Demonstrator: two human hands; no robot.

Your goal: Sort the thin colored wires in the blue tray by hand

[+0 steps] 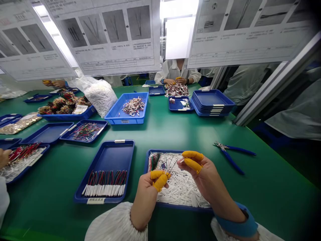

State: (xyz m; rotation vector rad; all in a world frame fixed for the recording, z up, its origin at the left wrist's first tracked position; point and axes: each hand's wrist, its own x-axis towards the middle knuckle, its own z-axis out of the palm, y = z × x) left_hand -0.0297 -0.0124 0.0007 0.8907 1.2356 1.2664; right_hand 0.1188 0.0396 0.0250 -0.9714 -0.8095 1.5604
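Yellow finger cots cover the thumb and a finger of each hand. My left hand pinches thin dark wires, which point up and to the right. Just to the right, my right hand closes its fingertips on a small white sleeve near the wire ends. Whether sleeve and wires touch is too small to tell. Both hands hover over a blue tray full of loose white sleeves. A bundle of coloured wires lies in its far left corner.
Left of the hands, a blue tray holds a row of wires with white ends. Blue-handled pliers lie open on the right. Farther back are a light blue bin, stacked trays and a co-worker. Printed sheets hang overhead.
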